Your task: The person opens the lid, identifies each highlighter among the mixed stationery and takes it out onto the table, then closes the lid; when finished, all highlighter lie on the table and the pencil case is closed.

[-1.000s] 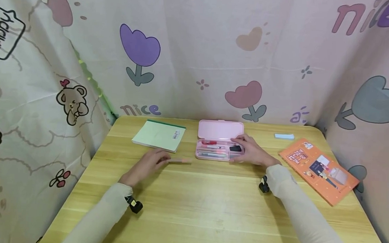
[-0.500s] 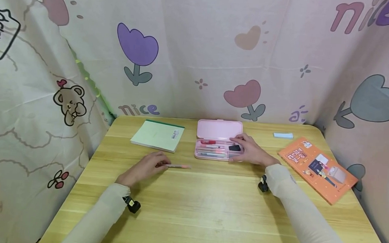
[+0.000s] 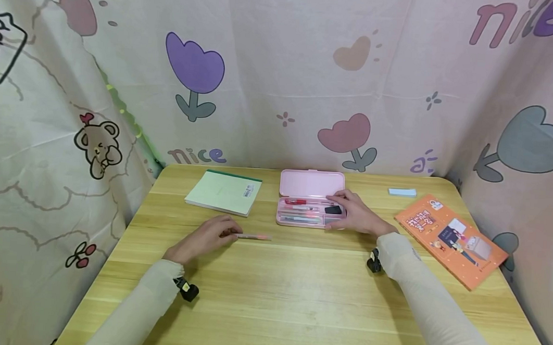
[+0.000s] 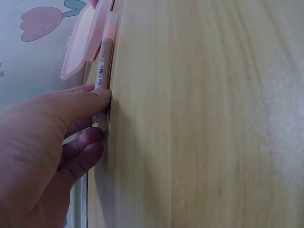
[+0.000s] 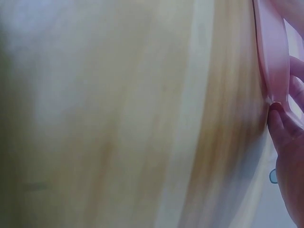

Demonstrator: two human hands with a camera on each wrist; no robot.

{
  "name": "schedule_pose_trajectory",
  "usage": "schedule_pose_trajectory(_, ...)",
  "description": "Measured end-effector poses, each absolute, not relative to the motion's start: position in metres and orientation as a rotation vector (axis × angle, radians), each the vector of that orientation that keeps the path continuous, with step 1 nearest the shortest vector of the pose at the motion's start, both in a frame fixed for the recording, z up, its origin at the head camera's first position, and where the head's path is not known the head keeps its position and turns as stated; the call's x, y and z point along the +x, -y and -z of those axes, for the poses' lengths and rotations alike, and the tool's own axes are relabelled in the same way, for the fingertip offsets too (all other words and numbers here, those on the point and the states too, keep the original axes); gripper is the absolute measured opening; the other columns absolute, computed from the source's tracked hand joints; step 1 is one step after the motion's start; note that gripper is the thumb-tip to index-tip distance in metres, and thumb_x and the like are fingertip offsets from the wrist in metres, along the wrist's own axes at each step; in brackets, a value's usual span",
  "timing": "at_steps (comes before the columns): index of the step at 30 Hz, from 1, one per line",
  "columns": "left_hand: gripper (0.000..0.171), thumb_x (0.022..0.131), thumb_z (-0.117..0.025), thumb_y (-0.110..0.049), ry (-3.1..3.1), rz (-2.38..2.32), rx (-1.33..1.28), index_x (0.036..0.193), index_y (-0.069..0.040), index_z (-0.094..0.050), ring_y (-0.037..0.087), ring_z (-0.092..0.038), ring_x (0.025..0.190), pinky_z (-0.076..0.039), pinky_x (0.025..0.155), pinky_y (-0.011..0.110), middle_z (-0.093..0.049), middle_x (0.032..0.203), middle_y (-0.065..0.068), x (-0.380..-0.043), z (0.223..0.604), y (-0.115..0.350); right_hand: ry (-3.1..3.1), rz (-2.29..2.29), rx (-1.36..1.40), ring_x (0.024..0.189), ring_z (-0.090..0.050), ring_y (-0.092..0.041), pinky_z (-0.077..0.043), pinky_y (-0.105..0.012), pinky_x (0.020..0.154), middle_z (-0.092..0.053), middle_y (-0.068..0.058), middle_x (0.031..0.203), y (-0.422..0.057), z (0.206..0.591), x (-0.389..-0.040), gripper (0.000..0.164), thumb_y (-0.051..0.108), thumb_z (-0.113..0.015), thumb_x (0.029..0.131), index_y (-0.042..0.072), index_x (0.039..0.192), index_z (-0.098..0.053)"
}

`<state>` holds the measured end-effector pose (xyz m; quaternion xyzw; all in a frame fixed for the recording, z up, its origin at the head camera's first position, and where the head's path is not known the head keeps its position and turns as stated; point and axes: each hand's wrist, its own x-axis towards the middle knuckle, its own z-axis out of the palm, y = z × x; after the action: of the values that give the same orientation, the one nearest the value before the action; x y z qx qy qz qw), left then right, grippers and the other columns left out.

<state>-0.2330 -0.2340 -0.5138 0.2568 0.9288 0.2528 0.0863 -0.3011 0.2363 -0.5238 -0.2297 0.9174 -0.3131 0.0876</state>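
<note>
Just in front of the green notepad, my left hand (image 3: 207, 237) pinches a slim pen (image 3: 257, 237) by one end between thumb and fingers. The left wrist view shows the pen's clear cap with a pink-orange part (image 4: 109, 28) and a barcode on its barrel. A pink pencil case (image 3: 312, 184) lies with its lid raised at the back middle of the table. Its tray holds several pens (image 3: 298, 208) and a black eraser-like block (image 3: 333, 210). My right hand (image 3: 361, 216) grips the tray's right end, thumb at the front and fingers at the back.
A pale green notepad (image 3: 224, 191) lies at the back left. An orange book (image 3: 451, 241) lies at the right, with a small light-blue strip (image 3: 402, 192) behind it. Patterned curtains (image 3: 262, 78) hang behind the wooden table (image 3: 307, 294) and at its sides.
My left hand has drawn slightly toward the front of the table with the pen, mostly in the first half second. My right hand stays on the pencil case. The head view has shifted slightly.
</note>
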Motion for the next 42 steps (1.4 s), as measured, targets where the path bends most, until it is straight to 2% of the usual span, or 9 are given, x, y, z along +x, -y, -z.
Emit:
schedule_pose_trajectory(6, 0.020, 0.105, -0.076, -0.022, -2.759, -0.758, 0.757, 0.124, -0.019, -0.077, 0.009, -0.065, 0.099, -0.058, 0.088, 0.032, -0.071, 0.117, -0.004, -0.233, 0.510, 0.233, -2.727, 0.933, -0.682, 0.147, -0.036, -0.036, -0.035, -0.061, 0.125, -0.043, -0.012, 0.159, -0.237, 0.524, -0.301, 0.106, 0.054, -0.097, 0.078, 0.013, 0.163, -0.051)
schedule_pose_trajectory(11, 0.029, 0.104, -0.076, -0.026, -2.784, -0.778, 0.765, 0.131, -0.016, -0.076, 0.013, -0.068, 0.105, -0.060, 0.094, 0.039, -0.071, 0.122, -0.002, -0.235, 0.502, 0.223, -2.726, 0.939, -0.680, 0.147, -0.036, -0.036, -0.035, -0.062, 0.125, -0.043, -0.012, 0.159, -0.237, 0.523, -0.300, 0.105, 0.052, -0.098, 0.078, 0.012, 0.163, -0.051)
schedule_pose_trajectory(16, 0.026, 0.108, -0.072, -0.027, -2.760, -0.809, 0.755, 0.131, -0.016, -0.076, 0.016, -0.068, 0.112, -0.059, 0.102, 0.045, -0.071, 0.125, -0.002, -0.247, 0.494, 0.203, -2.727, 0.934, -0.676, 0.147, -0.036, -0.036, -0.035, -0.062, 0.124, -0.042, -0.013, 0.160, -0.237, 0.523, -0.299, 0.105, 0.052, -0.097, 0.079, 0.012, 0.163, -0.050)
schedule_pose_trajectory(25, 0.026, 0.110, -0.067, -0.025, -2.718, -0.782, 0.810, 0.134, -0.015, -0.074, 0.016, -0.064, 0.108, -0.058, 0.100, 0.039, -0.069, 0.129, -0.001, -0.280, 0.480, 0.148, -2.731, 0.943, -0.693, 0.146, -0.037, -0.036, -0.036, -0.062, 0.123, -0.043, -0.014, 0.159, -0.236, 0.523, -0.299, 0.104, 0.050, -0.097, 0.080, 0.010, 0.163, -0.050)
schedule_pose_trajectory(31, 0.025, 0.112, -0.065, -0.025, -2.665, -0.771, 0.788, 0.133, -0.016, -0.074, 0.018, -0.065, 0.116, -0.056, 0.111, 0.039, -0.068, 0.138, 0.001, -0.298, 0.482, 0.116, -2.721, 0.947, -0.692, 0.146, -0.036, -0.036, -0.036, -0.062, 0.124, -0.043, -0.014, 0.158, -0.235, 0.520, -0.298, 0.102, 0.048, -0.097, 0.081, 0.010, 0.163, -0.050)
schedule_pose_trajectory(34, 0.024, 0.112, -0.064, -0.022, -2.668, -0.732, 0.777, 0.133, -0.014, -0.073, 0.019, -0.064, 0.119, -0.055, 0.113, 0.039, -0.070, 0.135, 0.002, -0.304, 0.486, 0.106, -2.724, 0.943, -0.692, 0.145, -0.036, -0.036, -0.036, -0.063, 0.123, -0.043, -0.014, 0.158, -0.235, 0.520, -0.298, 0.102, 0.050, -0.096, 0.081, 0.010, 0.163, -0.050)
schedule_pose_trajectory(37, 0.025, 0.112, -0.065, -0.022, -2.695, -0.651, 0.784, 0.134, -0.013, -0.072, 0.018, -0.064, 0.114, -0.056, 0.110, 0.038, -0.072, 0.128, 0.003, -0.309, 0.489, 0.100, -2.719, 0.938, -0.691, 0.146, -0.036, -0.036, -0.036, -0.063, 0.124, -0.042, -0.013, 0.159, -0.235, 0.521, -0.299, 0.103, 0.051, -0.096, 0.081, 0.011, 0.164, -0.049)
schedule_pose_trajectory(42, 0.030, 0.110, -0.068, -0.029, -2.713, -0.543, 0.742, 0.135, -0.012, -0.072, 0.019, -0.062, 0.108, -0.056, 0.108, 0.037, -0.073, 0.123, 0.003, -0.315, 0.490, 0.090, -2.711, 0.943, -0.676, 0.147, -0.035, -0.035, -0.035, -0.062, 0.125, -0.042, -0.013, 0.158, -0.235, 0.520, -0.298, 0.103, 0.050, -0.096, 0.081, 0.012, 0.164, -0.049)
